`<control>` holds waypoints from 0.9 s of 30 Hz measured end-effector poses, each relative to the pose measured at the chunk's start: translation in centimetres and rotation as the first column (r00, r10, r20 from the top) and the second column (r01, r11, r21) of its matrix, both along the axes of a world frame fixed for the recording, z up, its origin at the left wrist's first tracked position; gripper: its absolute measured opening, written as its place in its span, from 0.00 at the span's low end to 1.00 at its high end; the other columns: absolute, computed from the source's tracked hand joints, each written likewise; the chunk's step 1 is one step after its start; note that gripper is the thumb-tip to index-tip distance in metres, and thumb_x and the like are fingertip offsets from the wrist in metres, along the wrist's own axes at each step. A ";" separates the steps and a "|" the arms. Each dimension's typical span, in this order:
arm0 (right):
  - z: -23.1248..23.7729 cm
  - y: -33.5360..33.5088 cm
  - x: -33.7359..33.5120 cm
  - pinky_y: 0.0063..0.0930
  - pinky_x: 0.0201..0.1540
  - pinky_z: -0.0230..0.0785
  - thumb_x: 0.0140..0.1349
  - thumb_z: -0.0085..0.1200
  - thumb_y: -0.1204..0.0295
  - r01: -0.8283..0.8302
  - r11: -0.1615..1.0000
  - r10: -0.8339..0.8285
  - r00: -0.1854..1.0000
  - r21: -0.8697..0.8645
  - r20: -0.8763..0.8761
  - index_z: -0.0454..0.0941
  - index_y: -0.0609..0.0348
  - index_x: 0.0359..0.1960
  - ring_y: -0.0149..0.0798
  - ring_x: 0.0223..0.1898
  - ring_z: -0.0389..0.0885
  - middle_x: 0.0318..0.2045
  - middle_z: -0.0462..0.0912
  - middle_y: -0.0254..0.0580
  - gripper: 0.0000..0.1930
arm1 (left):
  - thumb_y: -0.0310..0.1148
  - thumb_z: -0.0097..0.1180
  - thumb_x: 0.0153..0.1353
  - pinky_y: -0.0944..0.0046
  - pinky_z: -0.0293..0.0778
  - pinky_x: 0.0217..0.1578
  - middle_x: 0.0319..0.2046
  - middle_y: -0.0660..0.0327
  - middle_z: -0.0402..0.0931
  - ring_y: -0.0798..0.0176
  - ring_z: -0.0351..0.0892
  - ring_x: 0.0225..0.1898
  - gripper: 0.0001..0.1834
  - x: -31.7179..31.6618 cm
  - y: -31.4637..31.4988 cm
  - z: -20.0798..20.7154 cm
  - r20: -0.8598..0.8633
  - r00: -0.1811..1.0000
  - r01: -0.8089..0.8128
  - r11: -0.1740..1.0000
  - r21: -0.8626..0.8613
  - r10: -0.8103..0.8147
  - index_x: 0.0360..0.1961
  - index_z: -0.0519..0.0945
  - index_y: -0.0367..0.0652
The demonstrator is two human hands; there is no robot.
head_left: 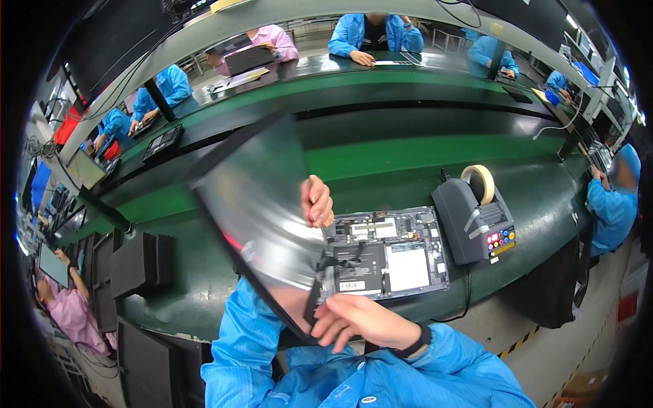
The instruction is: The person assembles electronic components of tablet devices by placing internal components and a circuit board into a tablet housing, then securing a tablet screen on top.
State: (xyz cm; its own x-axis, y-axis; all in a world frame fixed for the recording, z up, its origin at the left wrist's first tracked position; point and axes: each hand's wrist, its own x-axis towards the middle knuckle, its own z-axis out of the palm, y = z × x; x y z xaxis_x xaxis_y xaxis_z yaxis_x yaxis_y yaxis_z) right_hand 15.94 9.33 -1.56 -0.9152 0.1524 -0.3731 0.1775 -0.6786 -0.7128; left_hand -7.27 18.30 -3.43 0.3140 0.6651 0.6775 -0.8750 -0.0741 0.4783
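A laptop screen panel (272, 204) with a dark frame and a glossy, reflective face stands tilted on the left, partly motion-blurred. My left hand (317, 202) curls its fingers over the panel's far right edge, its forearm passing behind the panel. By the panel's near edge is my right hand (364, 322), fingers stretched and slightly apart; whether they touch the panel I cannot tell. To the right lies an opened laptop base (413, 238) with its inside exposed, showing a black battery (362, 268) and a white rectangular patch (407, 266). The panel hides the base's left side.
A grey tape dispenser (457, 224) carrying a cream tape roll (478, 183) stands right of the base, its cable running off the bench's near edge. Black foam blocks (132, 265) are at the left. Across the green bench (381, 146), several people in blue or pink coats handle parts.
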 end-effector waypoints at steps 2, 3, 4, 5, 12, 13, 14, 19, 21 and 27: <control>-0.5 1.4 2.8 0.32 0.31 0.78 0.71 0.38 0.57 0.108 0.985 -0.110 0.994 0.138 0.011 0.68 0.69 0.46 0.43 0.33 0.82 0.35 0.80 0.54 0.22 | 0.41 0.48 0.68 0.69 0.73 0.33 0.22 0.64 0.74 0.68 0.76 0.27 0.16 1.6 -1.4 3.5 -0.503 0.841 -0.406 0.848 -0.339 0.201 0.32 0.74 0.38; -0.5 2.0 4.5 0.30 0.29 0.78 0.71 0.38 0.57 0.187 0.941 -0.196 0.981 0.281 0.002 0.69 0.70 0.46 0.42 0.32 0.82 0.34 0.80 0.54 0.22 | 0.46 0.47 0.68 0.71 0.71 0.31 0.22 0.65 0.75 0.71 0.74 0.26 0.20 3.3 -2.4 5.6 -0.785 0.558 -0.731 0.608 -0.311 0.269 0.30 0.76 0.38; 0.3 2.7 5.9 0.31 0.29 0.79 0.71 0.38 0.58 0.299 0.915 -0.305 0.952 0.270 -0.019 0.69 0.70 0.45 0.43 0.32 0.82 0.34 0.80 0.55 0.22 | 0.51 0.44 0.68 0.70 0.69 0.28 0.22 0.66 0.73 0.74 0.70 0.22 0.25 4.4 -2.3 5.8 -0.851 0.397 -0.796 0.590 -0.133 0.344 0.27 0.76 0.39; 1.0 3.7 7.3 0.32 0.29 0.79 0.71 0.37 0.58 0.407 0.877 -0.411 0.911 0.256 -0.039 0.69 0.69 0.45 0.44 0.33 0.82 0.34 0.80 0.56 0.21 | 0.51 0.46 0.68 0.71 0.69 0.26 0.24 0.65 0.76 0.73 0.71 0.23 0.25 3.8 -1.6 4.6 -0.901 0.267 -0.797 0.605 -0.006 0.343 0.33 0.78 0.36; 3.9 8.4 10.8 0.35 0.30 0.80 0.70 0.36 0.56 0.653 0.742 -0.628 0.756 0.147 -0.187 0.70 0.67 0.50 0.43 0.37 0.82 0.43 0.80 0.49 0.24 | 0.57 0.51 0.62 0.62 0.71 0.27 0.18 0.56 0.77 0.63 0.76 0.23 0.31 6.1 0.2 4.4 -0.965 -0.165 -0.674 0.691 0.263 0.205 0.27 0.80 0.33; 3.7 9.0 10.8 0.32 0.34 0.79 0.70 0.39 0.58 0.581 0.792 -0.565 0.814 0.188 -0.135 0.71 0.67 0.50 0.39 0.38 0.82 0.43 0.80 0.47 0.22 | 0.58 0.52 0.60 0.60 0.73 0.29 0.20 0.52 0.78 0.58 0.78 0.24 0.32 6.4 0.3 4.1 -0.921 -0.306 -0.610 0.693 0.384 0.242 0.27 0.80 0.32; 3.2 9.0 10.0 0.28 0.39 0.76 0.69 0.42 0.61 0.578 0.721 -0.567 0.809 0.383 -0.153 0.71 0.68 0.50 0.35 0.40 0.79 0.42 0.79 0.44 0.20 | 0.60 0.52 0.58 0.56 0.74 0.33 0.23 0.46 0.78 0.50 0.79 0.27 0.32 6.9 0.3 3.6 -0.874 -0.397 -0.576 0.666 0.474 0.279 0.29 0.81 0.33; -1.0 9.5 10.1 0.21 0.43 0.66 0.66 0.50 0.69 0.573 0.486 -0.705 0.704 0.660 -0.092 0.70 0.72 0.45 0.25 0.40 0.72 0.36 0.77 0.38 0.15 | 0.35 0.58 0.60 0.63 0.73 0.33 0.26 0.56 0.77 0.61 0.76 0.28 0.13 5.4 -1.5 4.0 -0.476 -0.504 -0.585 0.121 0.802 0.720 0.36 0.76 0.34; -0.3 8.8 10.3 0.22 0.27 0.71 0.67 0.48 0.69 0.655 0.513 -0.723 0.678 0.554 -0.132 0.69 0.69 0.40 0.26 0.28 0.76 0.29 0.77 0.37 0.12 | 0.33 0.54 0.62 0.66 0.71 0.30 0.24 0.58 0.75 0.67 0.74 0.27 0.11 3.0 -4.6 4.5 -0.699 -0.527 -0.778 0.056 0.626 0.483 0.34 0.75 0.34; -0.7 8.1 9.9 0.24 0.15 0.68 0.68 0.46 0.68 0.653 0.547 -0.741 0.669 0.524 -0.060 0.68 0.66 0.40 0.29 0.18 0.74 0.24 0.75 0.37 0.11 | 0.45 0.55 0.62 0.65 0.71 0.27 0.20 0.56 0.77 0.67 0.76 0.23 0.21 1.0 -12.0 -1.0 -0.968 -0.220 -0.923 0.295 0.246 0.119 0.29 0.78 0.34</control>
State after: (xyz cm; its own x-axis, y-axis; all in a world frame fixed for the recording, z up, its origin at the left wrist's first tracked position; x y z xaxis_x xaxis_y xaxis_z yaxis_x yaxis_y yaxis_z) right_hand 25.80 17.39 -2.28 -0.3799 0.9069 -0.1824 -0.0706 -0.2250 -0.9718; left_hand -6.29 6.31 -4.41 -0.4696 0.8760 -0.1098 0.4115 0.3272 0.8506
